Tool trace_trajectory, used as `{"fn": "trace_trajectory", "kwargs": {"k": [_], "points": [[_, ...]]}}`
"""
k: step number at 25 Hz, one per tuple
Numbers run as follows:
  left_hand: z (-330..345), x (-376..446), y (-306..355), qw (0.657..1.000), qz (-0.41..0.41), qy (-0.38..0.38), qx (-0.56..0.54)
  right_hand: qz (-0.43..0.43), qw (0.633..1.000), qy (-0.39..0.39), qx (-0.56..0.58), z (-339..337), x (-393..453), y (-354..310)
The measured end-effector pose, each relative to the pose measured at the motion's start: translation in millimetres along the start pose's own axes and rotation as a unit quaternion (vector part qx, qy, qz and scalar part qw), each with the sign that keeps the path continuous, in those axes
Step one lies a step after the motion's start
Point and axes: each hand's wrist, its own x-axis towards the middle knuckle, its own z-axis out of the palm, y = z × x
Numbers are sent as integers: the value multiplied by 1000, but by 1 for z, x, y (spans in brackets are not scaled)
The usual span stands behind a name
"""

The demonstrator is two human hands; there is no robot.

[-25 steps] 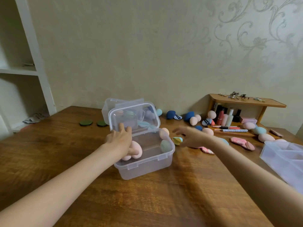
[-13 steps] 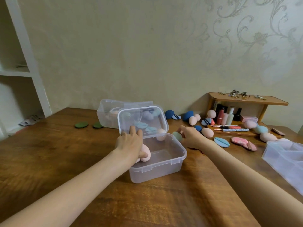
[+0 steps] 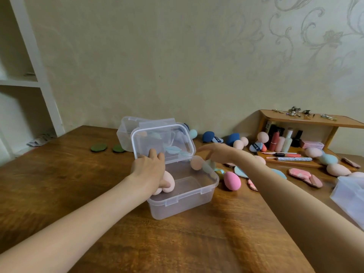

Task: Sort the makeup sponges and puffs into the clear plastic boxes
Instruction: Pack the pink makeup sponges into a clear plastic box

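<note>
Left hand (image 3: 150,170) lies spread on the near box (image 3: 183,196) at its hinged lid (image 3: 163,143), fingers on the lid and wrist hiding part of a peach sponge (image 3: 169,184) inside. Right hand (image 3: 213,153) hovers with loose, parted fingers over the box's far corner, above a peach puff (image 3: 196,163) and a blurred green one (image 3: 209,166), and whether it touches either I cannot tell. More sponges, a pink one (image 3: 232,181) nearest, lie scattered on the table (image 3: 59,174), and a second box (image 3: 350,192) is cut off at the right edge.

One head-worn wide view looks forward and down, close over the wooden table (image 3: 59,184); the edges seem warped
</note>
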Motion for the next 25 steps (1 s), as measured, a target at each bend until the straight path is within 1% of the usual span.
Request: {"fn": "trace_trajectory", "kwargs": {"k": [2, 4, 5, 6, 7, 8, 9, 10, 11, 12, 13, 14, 15, 16, 17, 19, 20, 21, 22, 23, 25], "points": [[-1, 0, 0, 1000, 12, 9, 0, 46, 995, 86, -5, -6, -2, 13], [-3, 1, 8, 999, 27, 19, -8, 132, 982, 131, -33, -13, -4, 44], [-4, 2, 14, 999, 34, 20, -17, 184, 973, 127, -50, -14, -9, 60], [-5, 3, 20, 999, 42, 21, -22, 224, 966, 104, -70, -11, -15, 74], [-6, 3, 25, 998, 49, 23, -25, 238, 964, 74, -91, -6, -23, 86], [-6, 4, 30, 998, 54, 27, -25, 232, 966, 53, -98, 1, -30, 94], [-7, 4, 33, 998, 58, 32, -24, 216, 970, 65, -88, 6, -35, 99], [-8, 5, 34, 997, 60, 35, -23, 194, 973, 106, -64, 9, -41, 99], [-10, 6, 34, 997, 62, 35, -24, 172, 969, 175, -34, 8, -45, 96], [-11, 7, 34, 997, 64, 34, -27, 153, 954, 258, -6, 3, -50, 89], [-12, 8, 34, 997, 66, 35, -30, 135, 939, 314, 34, -6, -53, 78], [-12, 8, 35, 997, 67, 37, -33, 112, 933, 331, 88, -17, -58, 64], [-12, 8, 37, 996, 67, 41, -35, 84, 934, 313, 150, -29, -64, 48], [-12, 9, 39, 996, 65, 47, -39, 56, 938, 268, 211, -38, -70, 30], [-12, 8, 41, 996, 63, 53, -45, 38, 942, 201, 266, -42, -78, 13], [-13, 6, 45, 995, 59, 65, -44, 42, 944, 62, 321, -31, -86, -11], [-14, 6, 47, 995, 62, 73, -30, 55, 946, 19, 317, -20, -86, -17], [-13, 6, 47, 994, 70, 82, -16, 71, 952, -2, 297, -9, -83, -20], [-13, 5, 46, 993, 80, 90, -12, 81, 959, -5, 270, 0, -79, -21], [-11, 5, 45, 991, 90, 94, -25, 87, 964, 2, 250, 7, -75, -22], [-7, 5, 43, 986, 106, 94, -83, 76, 979, 18, 191, 13, -70, -24]]}}
